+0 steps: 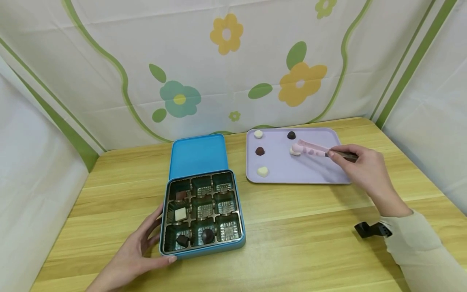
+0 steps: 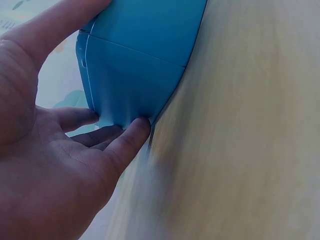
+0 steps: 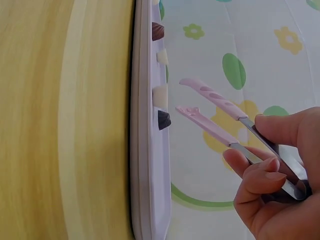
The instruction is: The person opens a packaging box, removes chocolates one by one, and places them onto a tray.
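At right, my right hand is gripping tongs, risking dropping the white chocolate through off-centre pinching, while my spread left hand is bracing the tin.

White piece partly hidden behind pink tongs, sleeve cut off at edge

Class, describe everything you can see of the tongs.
The tongs have two metallic-looking arms meeting at the back, with pink, plastic-looking ends; one end shows a row of ovals. They stand open, tips apart, nothing between them. The right hand holds the metallic part; the tips hover above the lilac tray, touching nothing.
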Demonstrator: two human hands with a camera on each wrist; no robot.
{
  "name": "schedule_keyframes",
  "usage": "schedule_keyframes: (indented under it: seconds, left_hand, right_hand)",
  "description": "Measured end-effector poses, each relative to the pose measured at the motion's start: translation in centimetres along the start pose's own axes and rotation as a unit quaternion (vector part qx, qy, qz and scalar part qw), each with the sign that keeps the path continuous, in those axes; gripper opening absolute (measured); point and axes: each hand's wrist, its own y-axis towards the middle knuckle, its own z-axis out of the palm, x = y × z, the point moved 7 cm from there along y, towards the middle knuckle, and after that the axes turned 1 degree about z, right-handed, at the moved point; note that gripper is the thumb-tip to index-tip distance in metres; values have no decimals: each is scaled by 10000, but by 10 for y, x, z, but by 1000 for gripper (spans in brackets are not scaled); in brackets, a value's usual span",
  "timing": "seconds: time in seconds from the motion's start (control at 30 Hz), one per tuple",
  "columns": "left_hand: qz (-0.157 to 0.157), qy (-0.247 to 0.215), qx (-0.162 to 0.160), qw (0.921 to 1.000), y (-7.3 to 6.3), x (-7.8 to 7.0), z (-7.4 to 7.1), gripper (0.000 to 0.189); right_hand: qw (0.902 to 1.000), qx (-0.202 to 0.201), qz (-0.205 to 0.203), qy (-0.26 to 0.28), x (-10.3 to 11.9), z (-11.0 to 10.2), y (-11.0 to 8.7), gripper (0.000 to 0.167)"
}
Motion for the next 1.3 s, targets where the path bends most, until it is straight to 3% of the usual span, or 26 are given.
schedule_keyframes:
  seconds: [0.13, 0.3, 0.53, 0.83, 1.0, 1.17, 1.3]
  left_hand:
    - [-11, -8, 0, 10000, 0, 0, 0, 121]
    - [-50, -10, 13, 10000, 0, 0, 0, 121]
    - [-68, -74, 119, 9999, 0, 1, 1, 124]
    - [11, -54, 120, 9999, 1, 1, 1, 126]
    - [164, -67, 92, 9998, 1, -2, 0, 125]
    - [164, -106, 93, 9998, 1, -3, -1, 125]
    - [83, -119, 136, 9998, 1, -2, 0, 124]
  right_hand:
    - [9997, -75, -148, 169, 9, 0, -5, 47]
    - [9969, 11, -627, 471, 32, 11, -14, 33]
    - [9821, 588, -1329, 1202, 71, 46, -33, 23]
    - [9629, 1281, -1689, 1669, 99, 83, -57, 21]
    - [9423, 1781, -2119, 1881, 123, 95, -67, 21]
    - [9127, 2326, -2643, 2074, 153, 100, -78, 22]
    - [8885, 2685, -3192, 1910, 176, 102, -84, 22]
